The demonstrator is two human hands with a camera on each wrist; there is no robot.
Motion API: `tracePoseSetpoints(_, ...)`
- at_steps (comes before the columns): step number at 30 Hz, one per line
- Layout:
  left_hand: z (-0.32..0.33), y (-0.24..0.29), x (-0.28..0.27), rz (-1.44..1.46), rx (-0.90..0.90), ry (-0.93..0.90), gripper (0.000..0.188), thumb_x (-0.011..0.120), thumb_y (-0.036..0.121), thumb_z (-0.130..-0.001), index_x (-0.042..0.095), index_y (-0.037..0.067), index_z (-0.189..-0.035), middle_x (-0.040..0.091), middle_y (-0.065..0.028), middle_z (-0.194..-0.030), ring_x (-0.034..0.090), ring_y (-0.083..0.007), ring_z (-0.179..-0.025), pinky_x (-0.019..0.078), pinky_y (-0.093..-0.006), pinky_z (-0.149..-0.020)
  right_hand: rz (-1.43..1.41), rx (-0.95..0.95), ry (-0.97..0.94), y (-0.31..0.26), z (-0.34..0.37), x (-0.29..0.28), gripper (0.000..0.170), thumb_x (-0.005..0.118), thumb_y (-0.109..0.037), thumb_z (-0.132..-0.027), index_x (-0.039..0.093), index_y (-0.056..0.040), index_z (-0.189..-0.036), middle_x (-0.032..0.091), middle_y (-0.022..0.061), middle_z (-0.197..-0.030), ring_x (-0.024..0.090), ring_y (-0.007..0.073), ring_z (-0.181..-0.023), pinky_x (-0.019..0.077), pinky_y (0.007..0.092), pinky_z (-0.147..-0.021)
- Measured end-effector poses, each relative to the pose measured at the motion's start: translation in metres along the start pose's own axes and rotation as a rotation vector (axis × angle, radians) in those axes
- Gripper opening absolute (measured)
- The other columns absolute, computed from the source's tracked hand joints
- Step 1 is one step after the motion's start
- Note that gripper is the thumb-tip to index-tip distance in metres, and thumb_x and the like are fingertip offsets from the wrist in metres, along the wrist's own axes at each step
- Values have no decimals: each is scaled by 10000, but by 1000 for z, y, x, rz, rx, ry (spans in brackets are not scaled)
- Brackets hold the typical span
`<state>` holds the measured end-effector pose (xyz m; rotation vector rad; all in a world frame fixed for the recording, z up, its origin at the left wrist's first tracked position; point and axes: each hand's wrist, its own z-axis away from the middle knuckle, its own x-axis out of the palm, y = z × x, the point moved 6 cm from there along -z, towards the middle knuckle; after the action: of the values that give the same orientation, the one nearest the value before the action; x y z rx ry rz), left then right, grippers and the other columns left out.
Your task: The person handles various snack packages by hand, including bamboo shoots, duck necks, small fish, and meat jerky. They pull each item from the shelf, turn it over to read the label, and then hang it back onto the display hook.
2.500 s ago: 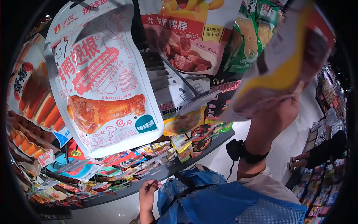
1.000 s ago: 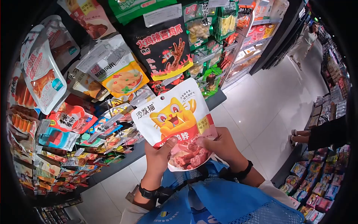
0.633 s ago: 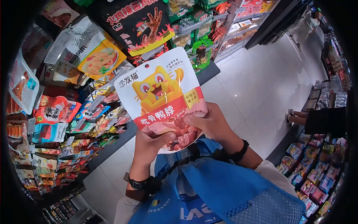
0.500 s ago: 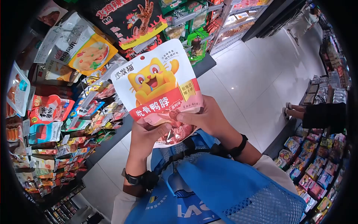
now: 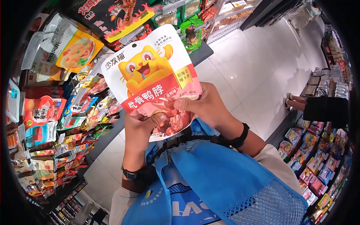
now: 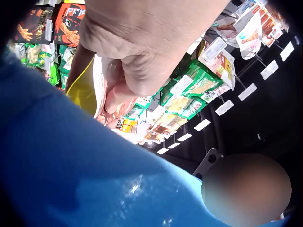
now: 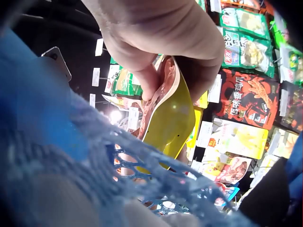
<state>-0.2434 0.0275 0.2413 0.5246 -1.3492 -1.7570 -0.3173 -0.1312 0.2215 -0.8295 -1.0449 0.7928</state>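
Observation:
A white and red pouch of duck neck [image 5: 150, 71], printed with a yellow cartoon cat, is held up in front of the chest with its front facing me. My left hand [image 5: 140, 131] pinches its lower left side, thumb on the front. The right hand [image 5: 210, 107] grips the lower right edge the same way, its thumb close to the other one. Most of the fingers are hidden behind the pouch in the head view. From the right wrist, the yellow back of the pouch [image 7: 173, 123] shows under the hand; the left wrist view catches a strip of it.
A rack of hanging snack packets [image 5: 45, 153] runs along the left, with a black packet [image 5: 116, 17] near the top. Right of the pale tiled floor [image 5: 240, 71] stand low shelves of small packets [image 5: 315, 161]. A person in black [image 5: 324, 112] stands beside them.
The pouch has come down from beside the rack in my right hand to chest height, and my left hand has taken hold too. Lately the head view shifts, sliding rack and pouch up and left.

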Motion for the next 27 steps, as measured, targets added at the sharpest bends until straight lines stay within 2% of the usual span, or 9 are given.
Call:
tracePoseSetpoints(4,-3,10,10,0,31,-66,329,716,66,-869,604,-39,-1159,695,-85,-1042,663,-127,-870,523,-248,-726,-227,65,37,11,6,-8,286,710,-64,-872,639,55,-1121,697,96,-1010,665,139,-865,550,286,-762)
tracePoseSetpoints(5,-1,10,7,-83,20,-64,344,701,116,-902,588,-35,-1190,681,-88,-1094,649,-132,-948,516,-274,-806,-264,77,39,17,6,-10,286,701,-70,-879,636,53,-1129,694,95,-1017,665,141,-873,548,287,-767)
tracePoseSetpoints(6,1,9,5,-99,1,-50,353,701,121,-903,583,-34,-1198,679,-89,-1098,646,-134,-956,512,-280,-820,-303,90,39,21,5,-11,285,692,-77,-887,632,50,-1136,692,93,-1025,665,144,-881,545,288,-771)
tracePoseSetpoints(8,4,6,-3,-135,-43,-19,371,701,130,-906,574,-32,-1215,676,-91,-1106,641,-137,-972,504,-294,-849,-261,116,-14,23,6,-11,282,681,-93,-897,633,41,-1140,688,85,-1035,658,144,-912,533,292,-801)
tracePoseSetpoints(12,9,2,-3,-82,-4,33,386,707,134,-902,571,-38,-1220,675,-99,-1113,644,-158,-968,504,-307,-851,-255,100,-71,24,6,-12,323,679,-140,-904,618,22,-1177,678,85,-1101,649,154,-991,511,303,-882)
tracePoseSetpoints(18,12,-4,-3,-103,32,83,351,722,142,-890,612,-33,-1174,683,-99,-1093,646,-155,-947,503,-294,-829,-215,120,-68,22,9,-14,322,677,-121,-903,616,22,-1185,677,82,-1124,644,153,-1010,495,315,-917)
tracePoseSetpoints(21,13,-10,0,-73,38,42,358,732,160,-883,622,-29,-1166,683,-92,-1092,639,-153,-952,492,-288,-833,-207,136,-56,22,15,-16,330,678,-114,-901,611,22,-1194,677,86,-1130,642,153,-1015,496,317,-917)
tracePoseSetpoints(24,14,-13,6,-29,46,46,376,737,176,-878,623,-26,-1173,684,-81,-1087,629,-147,-957,479,-280,-836,-177,121,-43,24,17,-20,285,692,-122,-898,640,13,-1144,683,60,-1046,643,120,-934,512,272,-822)
tracePoseSetpoints(27,15,-16,7,-16,29,40,380,737,185,-877,624,-27,-1171,683,-74,-1083,623,-143,-957,470,-278,-834,-141,127,-59,21,19,-22,294,692,-113,-896,631,19,-1152,682,68,-1052,645,122,-934,518,274,-822)
